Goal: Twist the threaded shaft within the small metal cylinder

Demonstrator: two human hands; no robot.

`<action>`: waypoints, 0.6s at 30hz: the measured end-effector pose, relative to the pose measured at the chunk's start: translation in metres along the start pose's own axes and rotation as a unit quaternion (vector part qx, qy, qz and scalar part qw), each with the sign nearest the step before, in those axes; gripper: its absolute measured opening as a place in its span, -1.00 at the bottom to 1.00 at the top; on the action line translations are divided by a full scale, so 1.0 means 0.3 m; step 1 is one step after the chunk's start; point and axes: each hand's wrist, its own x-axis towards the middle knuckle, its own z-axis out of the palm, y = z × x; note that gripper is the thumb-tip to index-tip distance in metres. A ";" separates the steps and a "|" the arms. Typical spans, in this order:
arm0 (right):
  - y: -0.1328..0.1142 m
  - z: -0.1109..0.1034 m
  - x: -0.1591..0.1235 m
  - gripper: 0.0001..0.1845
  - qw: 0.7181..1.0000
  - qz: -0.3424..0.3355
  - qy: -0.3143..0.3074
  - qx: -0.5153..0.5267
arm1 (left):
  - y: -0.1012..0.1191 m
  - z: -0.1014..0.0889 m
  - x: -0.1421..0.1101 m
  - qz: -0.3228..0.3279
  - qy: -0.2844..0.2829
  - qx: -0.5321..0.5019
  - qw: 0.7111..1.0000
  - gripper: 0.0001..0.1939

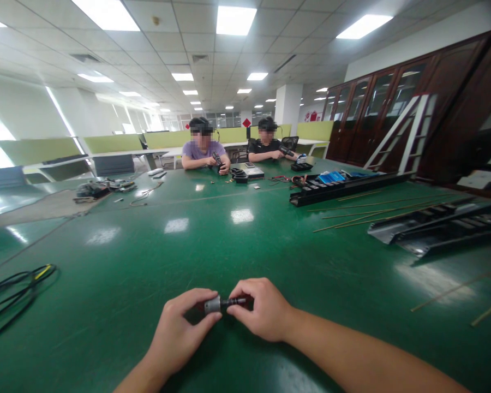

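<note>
Both my hands meet low in the middle of the view, just above the green table (245, 240). My left hand (180, 330) pinches the grey metal end of a small cylindrical part (213, 304). My right hand (262, 311) is closed on the part's thin black end (235, 301), with a bit of red showing under the fingers. The two hands hold the same small piece between them, close to the table's near edge.
Black cables (12, 292) lie at the left. Long black metal trays (343, 188) and thin rods (376, 213) lie at the right, with more trays (437, 226) further right. Two people (204, 150) sit at the far end with small parts. Wooden cabinets line the right wall.
</note>
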 end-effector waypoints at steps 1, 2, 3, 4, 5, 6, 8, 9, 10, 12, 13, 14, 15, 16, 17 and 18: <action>0.000 0.000 0.000 -0.91 1.000 0.000 0.000 0.001 | 0.001 -0.001 0.000 0.001 0.000 0.001 1.000 -0.79; -0.001 0.000 -0.001 -0.91 1.000 0.000 0.000 0.001 | 0.002 -0.001 0.001 0.001 0.000 0.002 1.000 -0.79; -0.001 0.000 -0.001 -0.91 1.000 0.000 0.001 0.001 | 0.002 -0.002 0.001 0.001 0.001 0.003 1.000 -0.79; -0.001 0.000 -0.002 -0.91 1.000 0.000 0.002 0.001 | 0.002 -0.002 0.000 0.001 0.002 0.003 1.000 -0.79; -0.001 0.000 -0.002 -0.91 1.000 0.000 0.002 0.001 | 0.002 -0.003 0.000 0.001 0.003 0.003 1.000 -0.79; -0.001 0.001 -0.002 -0.91 1.000 0.001 0.002 0.002 | 0.002 -0.003 0.000 0.001 0.003 0.003 1.000 -0.79; 0.000 0.001 -0.002 -0.92 1.000 0.005 0.002 0.003 | 0.002 -0.004 0.000 0.001 0.003 0.004 1.000 -0.79; 0.000 0.002 -0.001 -0.92 1.000 0.008 0.002 0.004 | 0.002 -0.004 0.000 0.000 0.003 0.005 1.000 -0.79; 0.001 0.002 -0.001 -0.92 1.000 0.010 0.001 0.004 | 0.002 -0.004 -0.001 0.000 0.002 0.005 1.000 -0.79; 0.000 0.002 0.000 -0.91 1.000 0.012 0.001 0.004 | 0.002 -0.003 -0.001 0.002 0.004 0.004 1.000 -0.79; 0.000 0.002 0.000 -0.91 1.000 0.011 0.001 0.004 | 0.002 -0.003 -0.002 0.004 0.007 0.003 1.000 -0.79; -0.001 0.002 0.000 -0.91 1.000 0.010 0.002 0.004 | 0.002 -0.003 -0.002 0.007 0.007 0.002 1.000 -0.79; -0.002 0.001 0.000 -0.91 1.000 0.010 0.002 0.005 | 0.003 -0.003 -0.002 0.008 0.007 0.001 1.000 -0.79; -0.002 0.001 0.000 -0.91 1.000 0.009 0.003 0.005 | 0.003 -0.004 -0.002 0.010 0.007 0.001 1.000 -0.79; -0.003 0.001 0.000 -0.91 1.000 0.009 0.003 0.006 | 0.002 -0.004 -0.002 0.010 0.006 0.002 1.000 -0.79; -0.003 0.001 0.000 -0.91 1.000 0.009 0.003 0.007 | 0.002 -0.005 -0.002 0.011 0.005 0.003 1.000 -0.79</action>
